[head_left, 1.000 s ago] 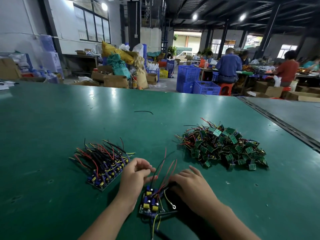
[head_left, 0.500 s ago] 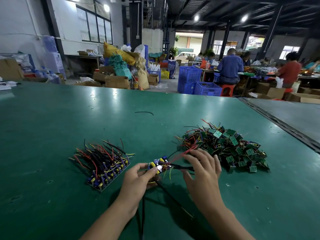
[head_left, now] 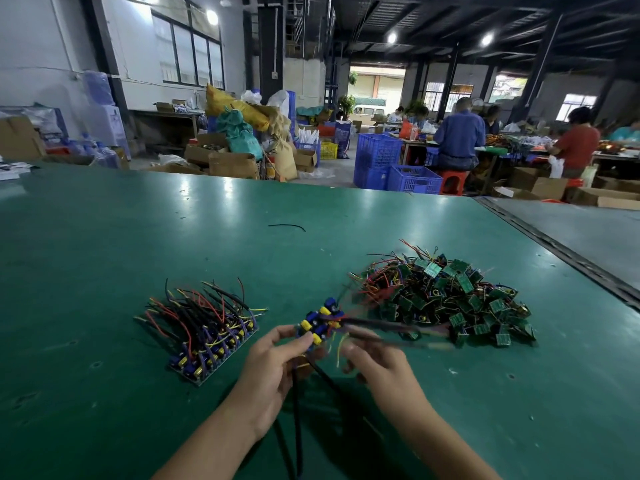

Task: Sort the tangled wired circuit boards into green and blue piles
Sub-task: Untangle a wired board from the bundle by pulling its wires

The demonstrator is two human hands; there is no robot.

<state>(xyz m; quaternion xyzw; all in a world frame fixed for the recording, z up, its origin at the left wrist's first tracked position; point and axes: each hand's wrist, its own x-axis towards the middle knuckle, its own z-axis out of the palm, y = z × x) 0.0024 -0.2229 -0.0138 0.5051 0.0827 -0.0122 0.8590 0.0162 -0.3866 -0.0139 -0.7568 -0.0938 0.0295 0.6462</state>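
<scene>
One risk: left hand [head_left: 270,372] pinches blue board [head_left: 320,325], right hand [head_left: 381,370] grip unclear; wires [head_left: 391,329] beyond it could snag green pile [head_left: 450,299].

Blue board [head_left: 320,323] — lifted between piles

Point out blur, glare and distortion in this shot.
Head view: the wires trailing from the blue board in the left hand are motion-smeared, the right hand soft at its fingertips; lamp glare spots the table's far edge; the wide-angle lens splays the side pillars.
</scene>
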